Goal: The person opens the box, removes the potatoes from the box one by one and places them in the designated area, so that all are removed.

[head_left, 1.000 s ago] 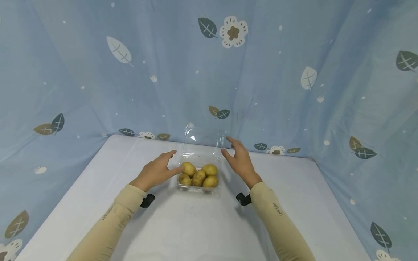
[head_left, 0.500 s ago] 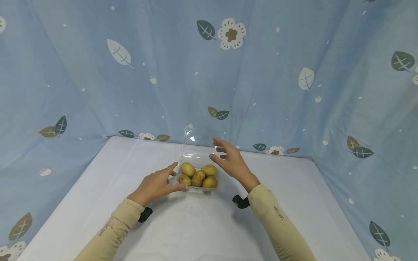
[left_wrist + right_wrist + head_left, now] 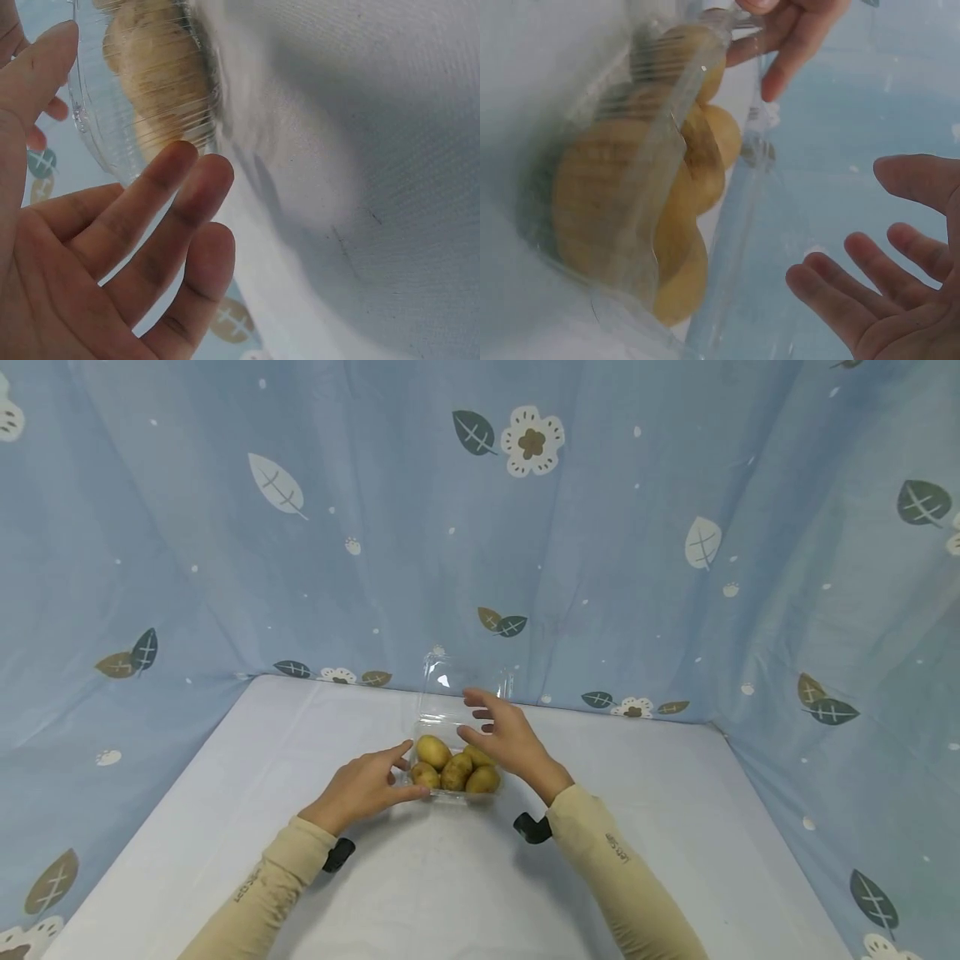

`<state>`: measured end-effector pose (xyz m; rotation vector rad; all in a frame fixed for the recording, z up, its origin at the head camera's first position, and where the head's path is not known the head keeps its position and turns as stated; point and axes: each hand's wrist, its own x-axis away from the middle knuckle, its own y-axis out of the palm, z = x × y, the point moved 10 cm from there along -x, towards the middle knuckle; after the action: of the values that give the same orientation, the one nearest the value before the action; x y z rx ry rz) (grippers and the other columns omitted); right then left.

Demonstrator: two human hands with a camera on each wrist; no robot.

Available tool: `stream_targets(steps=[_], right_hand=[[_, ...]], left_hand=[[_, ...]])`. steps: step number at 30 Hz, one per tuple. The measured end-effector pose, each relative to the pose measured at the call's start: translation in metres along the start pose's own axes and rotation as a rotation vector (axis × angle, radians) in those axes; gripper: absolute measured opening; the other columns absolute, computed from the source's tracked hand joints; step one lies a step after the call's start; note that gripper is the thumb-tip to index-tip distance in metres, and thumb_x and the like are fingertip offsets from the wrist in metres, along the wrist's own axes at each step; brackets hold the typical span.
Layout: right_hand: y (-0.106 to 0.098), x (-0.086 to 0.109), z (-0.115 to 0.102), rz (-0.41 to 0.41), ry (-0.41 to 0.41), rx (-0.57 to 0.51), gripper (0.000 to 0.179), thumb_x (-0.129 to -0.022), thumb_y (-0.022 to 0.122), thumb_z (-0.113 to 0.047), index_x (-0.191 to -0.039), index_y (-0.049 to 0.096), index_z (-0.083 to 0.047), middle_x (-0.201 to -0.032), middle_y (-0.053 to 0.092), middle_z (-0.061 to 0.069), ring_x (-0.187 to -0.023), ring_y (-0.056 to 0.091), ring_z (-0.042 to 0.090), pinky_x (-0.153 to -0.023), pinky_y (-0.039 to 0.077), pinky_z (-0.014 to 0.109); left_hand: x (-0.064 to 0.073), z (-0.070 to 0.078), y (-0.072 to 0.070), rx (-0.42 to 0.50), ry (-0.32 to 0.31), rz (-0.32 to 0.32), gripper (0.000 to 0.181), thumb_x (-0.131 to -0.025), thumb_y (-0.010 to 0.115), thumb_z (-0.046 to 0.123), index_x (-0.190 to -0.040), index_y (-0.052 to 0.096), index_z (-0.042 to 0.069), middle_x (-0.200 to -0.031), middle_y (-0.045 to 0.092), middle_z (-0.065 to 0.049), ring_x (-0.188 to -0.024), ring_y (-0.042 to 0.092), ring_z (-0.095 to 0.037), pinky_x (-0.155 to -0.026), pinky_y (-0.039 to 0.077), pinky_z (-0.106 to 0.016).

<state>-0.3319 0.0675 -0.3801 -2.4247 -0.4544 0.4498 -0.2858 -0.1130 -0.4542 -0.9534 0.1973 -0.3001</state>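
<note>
A clear plastic clamshell box sits on the table with several potatoes in it. Its lid stands raised at the back. My left hand is at the box's left end, thumb by the front corner and fingers along the side. The left wrist view shows these fingers spread and loosely extended close to the plastic wall; firm contact cannot be told. My right hand hovers over the box's right part, hiding some of a potato. Its fingers are parted, with nothing between them.
The box stands near the back of a white-covered table. A blue curtain with leaf and flower prints hangs close behind the lid and along both sides. Black wrist-mounted pieces stick out beneath the sleeves.
My right hand has moved left and down, from beside the lid to over the potatoes. My left hand has come down to the box's left front corner. The potatoes stay put.
</note>
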Motion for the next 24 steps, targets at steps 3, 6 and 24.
stream_targets(steps=[3, 6, 24], right_hand=[[0.01, -0.003, 0.0, -0.022, -0.003, 0.006, 0.058, -0.096, 0.074, -0.02, -0.147, 0.05, -0.011, -0.138, 0.06, 0.009, -0.123, 0.061, 0.029, -0.099, 0.051, 0.046], [0.019, -0.005, -0.001, -0.049, -0.014, 0.02, 0.057, -0.096, 0.073, -0.021, -0.147, 0.05, -0.011, -0.139, 0.059, 0.011, -0.124, 0.06, 0.033, -0.099, 0.05, 0.047], [0.048, -0.011, 0.004, -0.14, 0.023, 0.059, 0.05, -0.097, 0.071, -0.019, -0.144, 0.054, -0.01, -0.139, 0.06, 0.01, -0.12, 0.062, 0.035, -0.097, 0.052, 0.04]], left_hand=[[0.0, 0.0, 0.0, 0.008, 0.002, 0.002, 0.092, -0.086, 0.072, 0.063, -0.153, 0.045, 0.006, -0.119, 0.072, 0.0, -0.093, 0.068, -0.016, -0.08, 0.055, -0.044], [0.001, 0.001, -0.001, 0.014, 0.002, 0.008, 0.092, -0.085, 0.074, 0.062, -0.152, 0.046, 0.006, -0.117, 0.072, 0.001, -0.092, 0.068, -0.016, -0.08, 0.055, -0.044], [0.003, 0.003, -0.002, 0.028, -0.014, 0.004, 0.093, -0.084, 0.074, 0.063, -0.151, 0.047, 0.005, -0.117, 0.072, 0.001, -0.093, 0.069, -0.017, -0.081, 0.055, -0.045]])
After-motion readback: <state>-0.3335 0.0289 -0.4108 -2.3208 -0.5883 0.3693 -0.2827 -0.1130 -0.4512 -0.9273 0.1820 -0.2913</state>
